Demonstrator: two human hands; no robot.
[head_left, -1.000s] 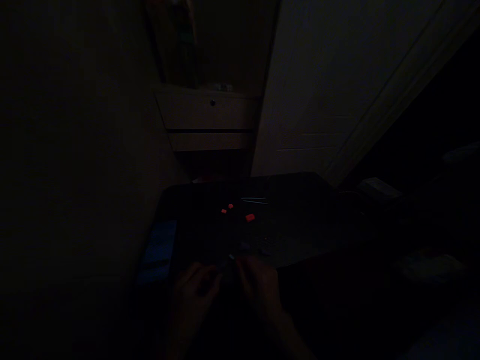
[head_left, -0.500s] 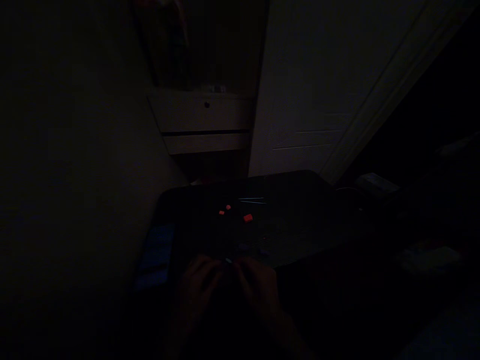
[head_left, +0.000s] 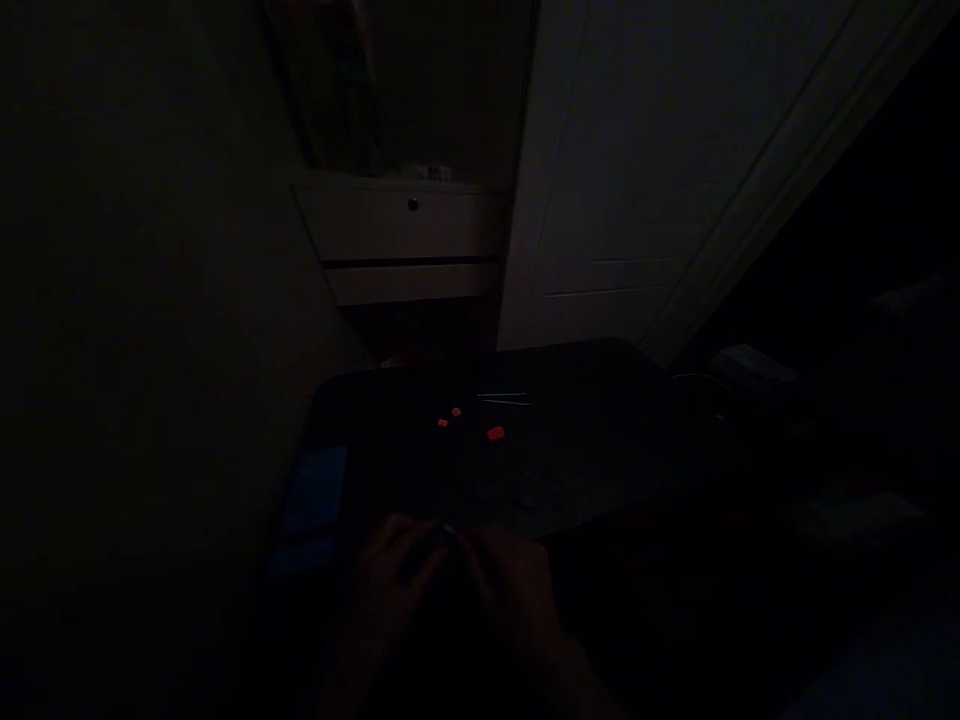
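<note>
The scene is very dark. My left hand (head_left: pixel 394 565) and my right hand (head_left: pixel 510 575) meet at the near edge of a dark table (head_left: pixel 585 420). Their fingertips close around a small dark piece with a pale glint (head_left: pixel 448 528), whose kind I cannot make out. Beyond them lie a red block (head_left: pixel 496 434), a small round red piece (head_left: pixel 456 412) and a small red rectangular piece (head_left: pixel 442 423). Behind these, two thin pale rods (head_left: pixel 504 399) rest side by side. Faint dark pieces (head_left: pixel 526 500) sit just past my right hand.
A bluish flat panel (head_left: pixel 311 505) lies at the table's left edge. A cabinet with a drawer (head_left: pixel 405 228) and a pale door (head_left: pixel 600 200) stand behind the table. To the right is a pale box-like object (head_left: pixel 752 367).
The small piece between my fingertips has turned and shifted slightly left and down. My right hand has moved a little with it. The red pieces and rods stay in place.
</note>
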